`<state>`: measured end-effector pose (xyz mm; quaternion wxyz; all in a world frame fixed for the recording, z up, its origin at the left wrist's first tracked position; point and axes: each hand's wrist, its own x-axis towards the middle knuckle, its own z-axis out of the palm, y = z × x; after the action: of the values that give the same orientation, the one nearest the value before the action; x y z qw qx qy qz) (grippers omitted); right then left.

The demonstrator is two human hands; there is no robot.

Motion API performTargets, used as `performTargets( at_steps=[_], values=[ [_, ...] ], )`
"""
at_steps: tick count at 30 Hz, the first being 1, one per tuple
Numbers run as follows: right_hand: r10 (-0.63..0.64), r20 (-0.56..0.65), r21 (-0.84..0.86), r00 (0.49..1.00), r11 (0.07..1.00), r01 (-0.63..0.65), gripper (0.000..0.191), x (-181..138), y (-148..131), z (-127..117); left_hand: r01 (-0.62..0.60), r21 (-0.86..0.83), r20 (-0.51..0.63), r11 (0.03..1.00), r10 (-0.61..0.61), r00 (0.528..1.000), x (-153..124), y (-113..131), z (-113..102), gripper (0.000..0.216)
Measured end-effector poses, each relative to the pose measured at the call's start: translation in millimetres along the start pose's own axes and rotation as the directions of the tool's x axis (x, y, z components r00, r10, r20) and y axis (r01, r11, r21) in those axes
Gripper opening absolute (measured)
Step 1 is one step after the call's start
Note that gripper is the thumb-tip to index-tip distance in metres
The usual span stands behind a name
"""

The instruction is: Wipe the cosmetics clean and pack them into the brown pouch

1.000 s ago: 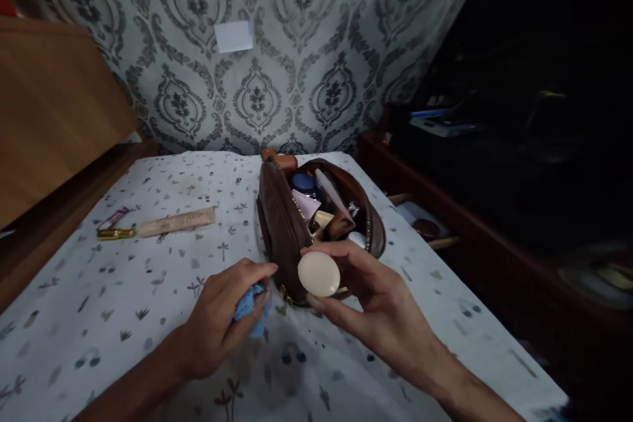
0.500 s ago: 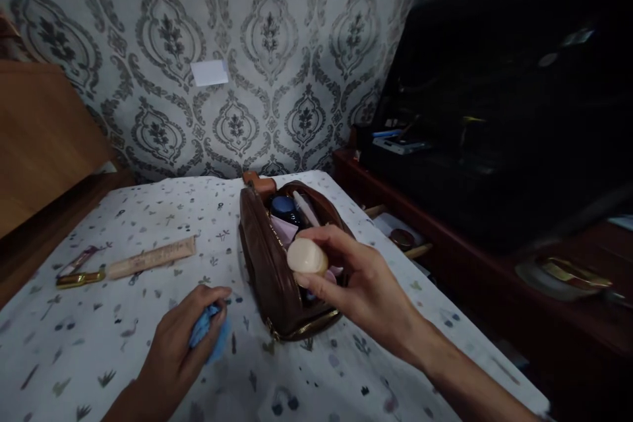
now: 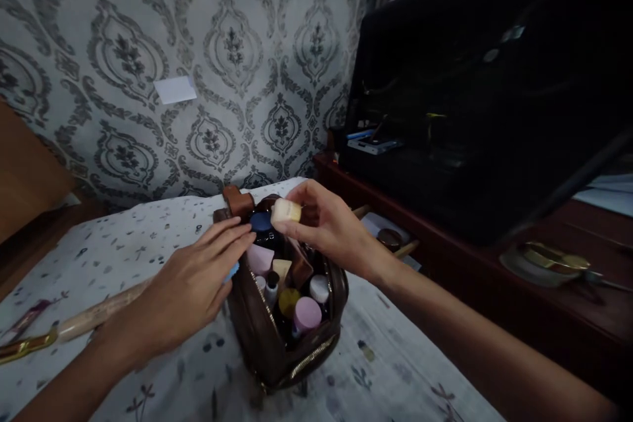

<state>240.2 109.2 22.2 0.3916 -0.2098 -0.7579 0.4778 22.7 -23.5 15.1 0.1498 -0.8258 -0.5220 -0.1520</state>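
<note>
A brown zippered cosmetics bag (image 3: 257,336) stands unzipped on the patterned cloth. My right hand (image 3: 341,227) pinches a small bottle with a cream cap (image 3: 285,211) above the bag's far end. My left hand (image 3: 185,283) rests at the bag's left rim, fingers fairly straight, with a blue cloth (image 3: 232,272) mostly hidden under its palm. Inside the bag are a dark jar with a blue lid (image 3: 262,221), a pink-capped container (image 3: 307,314), a white-capped bottle (image 3: 319,288) and a yellow-green lid (image 3: 289,302).
A beige tube (image 3: 93,316), a gold tube (image 3: 30,346) and a small pinkish tube (image 3: 30,318) lie at left. To the right, a dark red cabinet (image 3: 475,283) carries a large black screen (image 3: 469,99). An open drawer (image 3: 408,249) juts out beside the bag.
My left hand has moved right and up to the bag's rim with the blue cloth. My right hand has carried the small bottle toward the bag's far end. The view has turned right.
</note>
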Motion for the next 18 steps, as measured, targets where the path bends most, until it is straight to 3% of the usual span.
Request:
performTargets(
  at_steps=[2, 5, 10, 14, 18],
  values=[
    [-0.035, 0.063, -0.064, 0.997, 0.997, 0.039, 0.031, 18, 6, -3, -0.023, 0.012, 0.067, 1.000, 0.022, 0.998, 3, -4, 4, 0.063],
    [-0.042, 0.178, -0.256, 0.983, 0.963, 0.087, 0.021, 47, 11, 0, -0.037, 0.012, 0.062, 0.999, 0.036, 0.997, -3, -6, 8, 0.069],
    [0.045, 0.382, -0.588, 0.923, 0.782, 0.205, 0.025, 87, 14, 23, -0.002, 0.008, 0.006, 1.000, 0.002, 1.000, -23, -9, 13, 0.069],
    [0.120, 0.529, -0.674, 0.840, 0.660, 0.331, 0.021, 104, 16, 39, -0.001, -0.003, -0.019, 1.000, 0.001, 1.000, -31, -12, 19, 0.069],
    [0.188, 0.540, -0.726, 0.821, 0.597, 0.341, 0.027, 111, 15, 50, 0.020, 0.001, -0.028, 1.000, -0.020, 0.999, -31, -12, 21, 0.070]
  ],
)
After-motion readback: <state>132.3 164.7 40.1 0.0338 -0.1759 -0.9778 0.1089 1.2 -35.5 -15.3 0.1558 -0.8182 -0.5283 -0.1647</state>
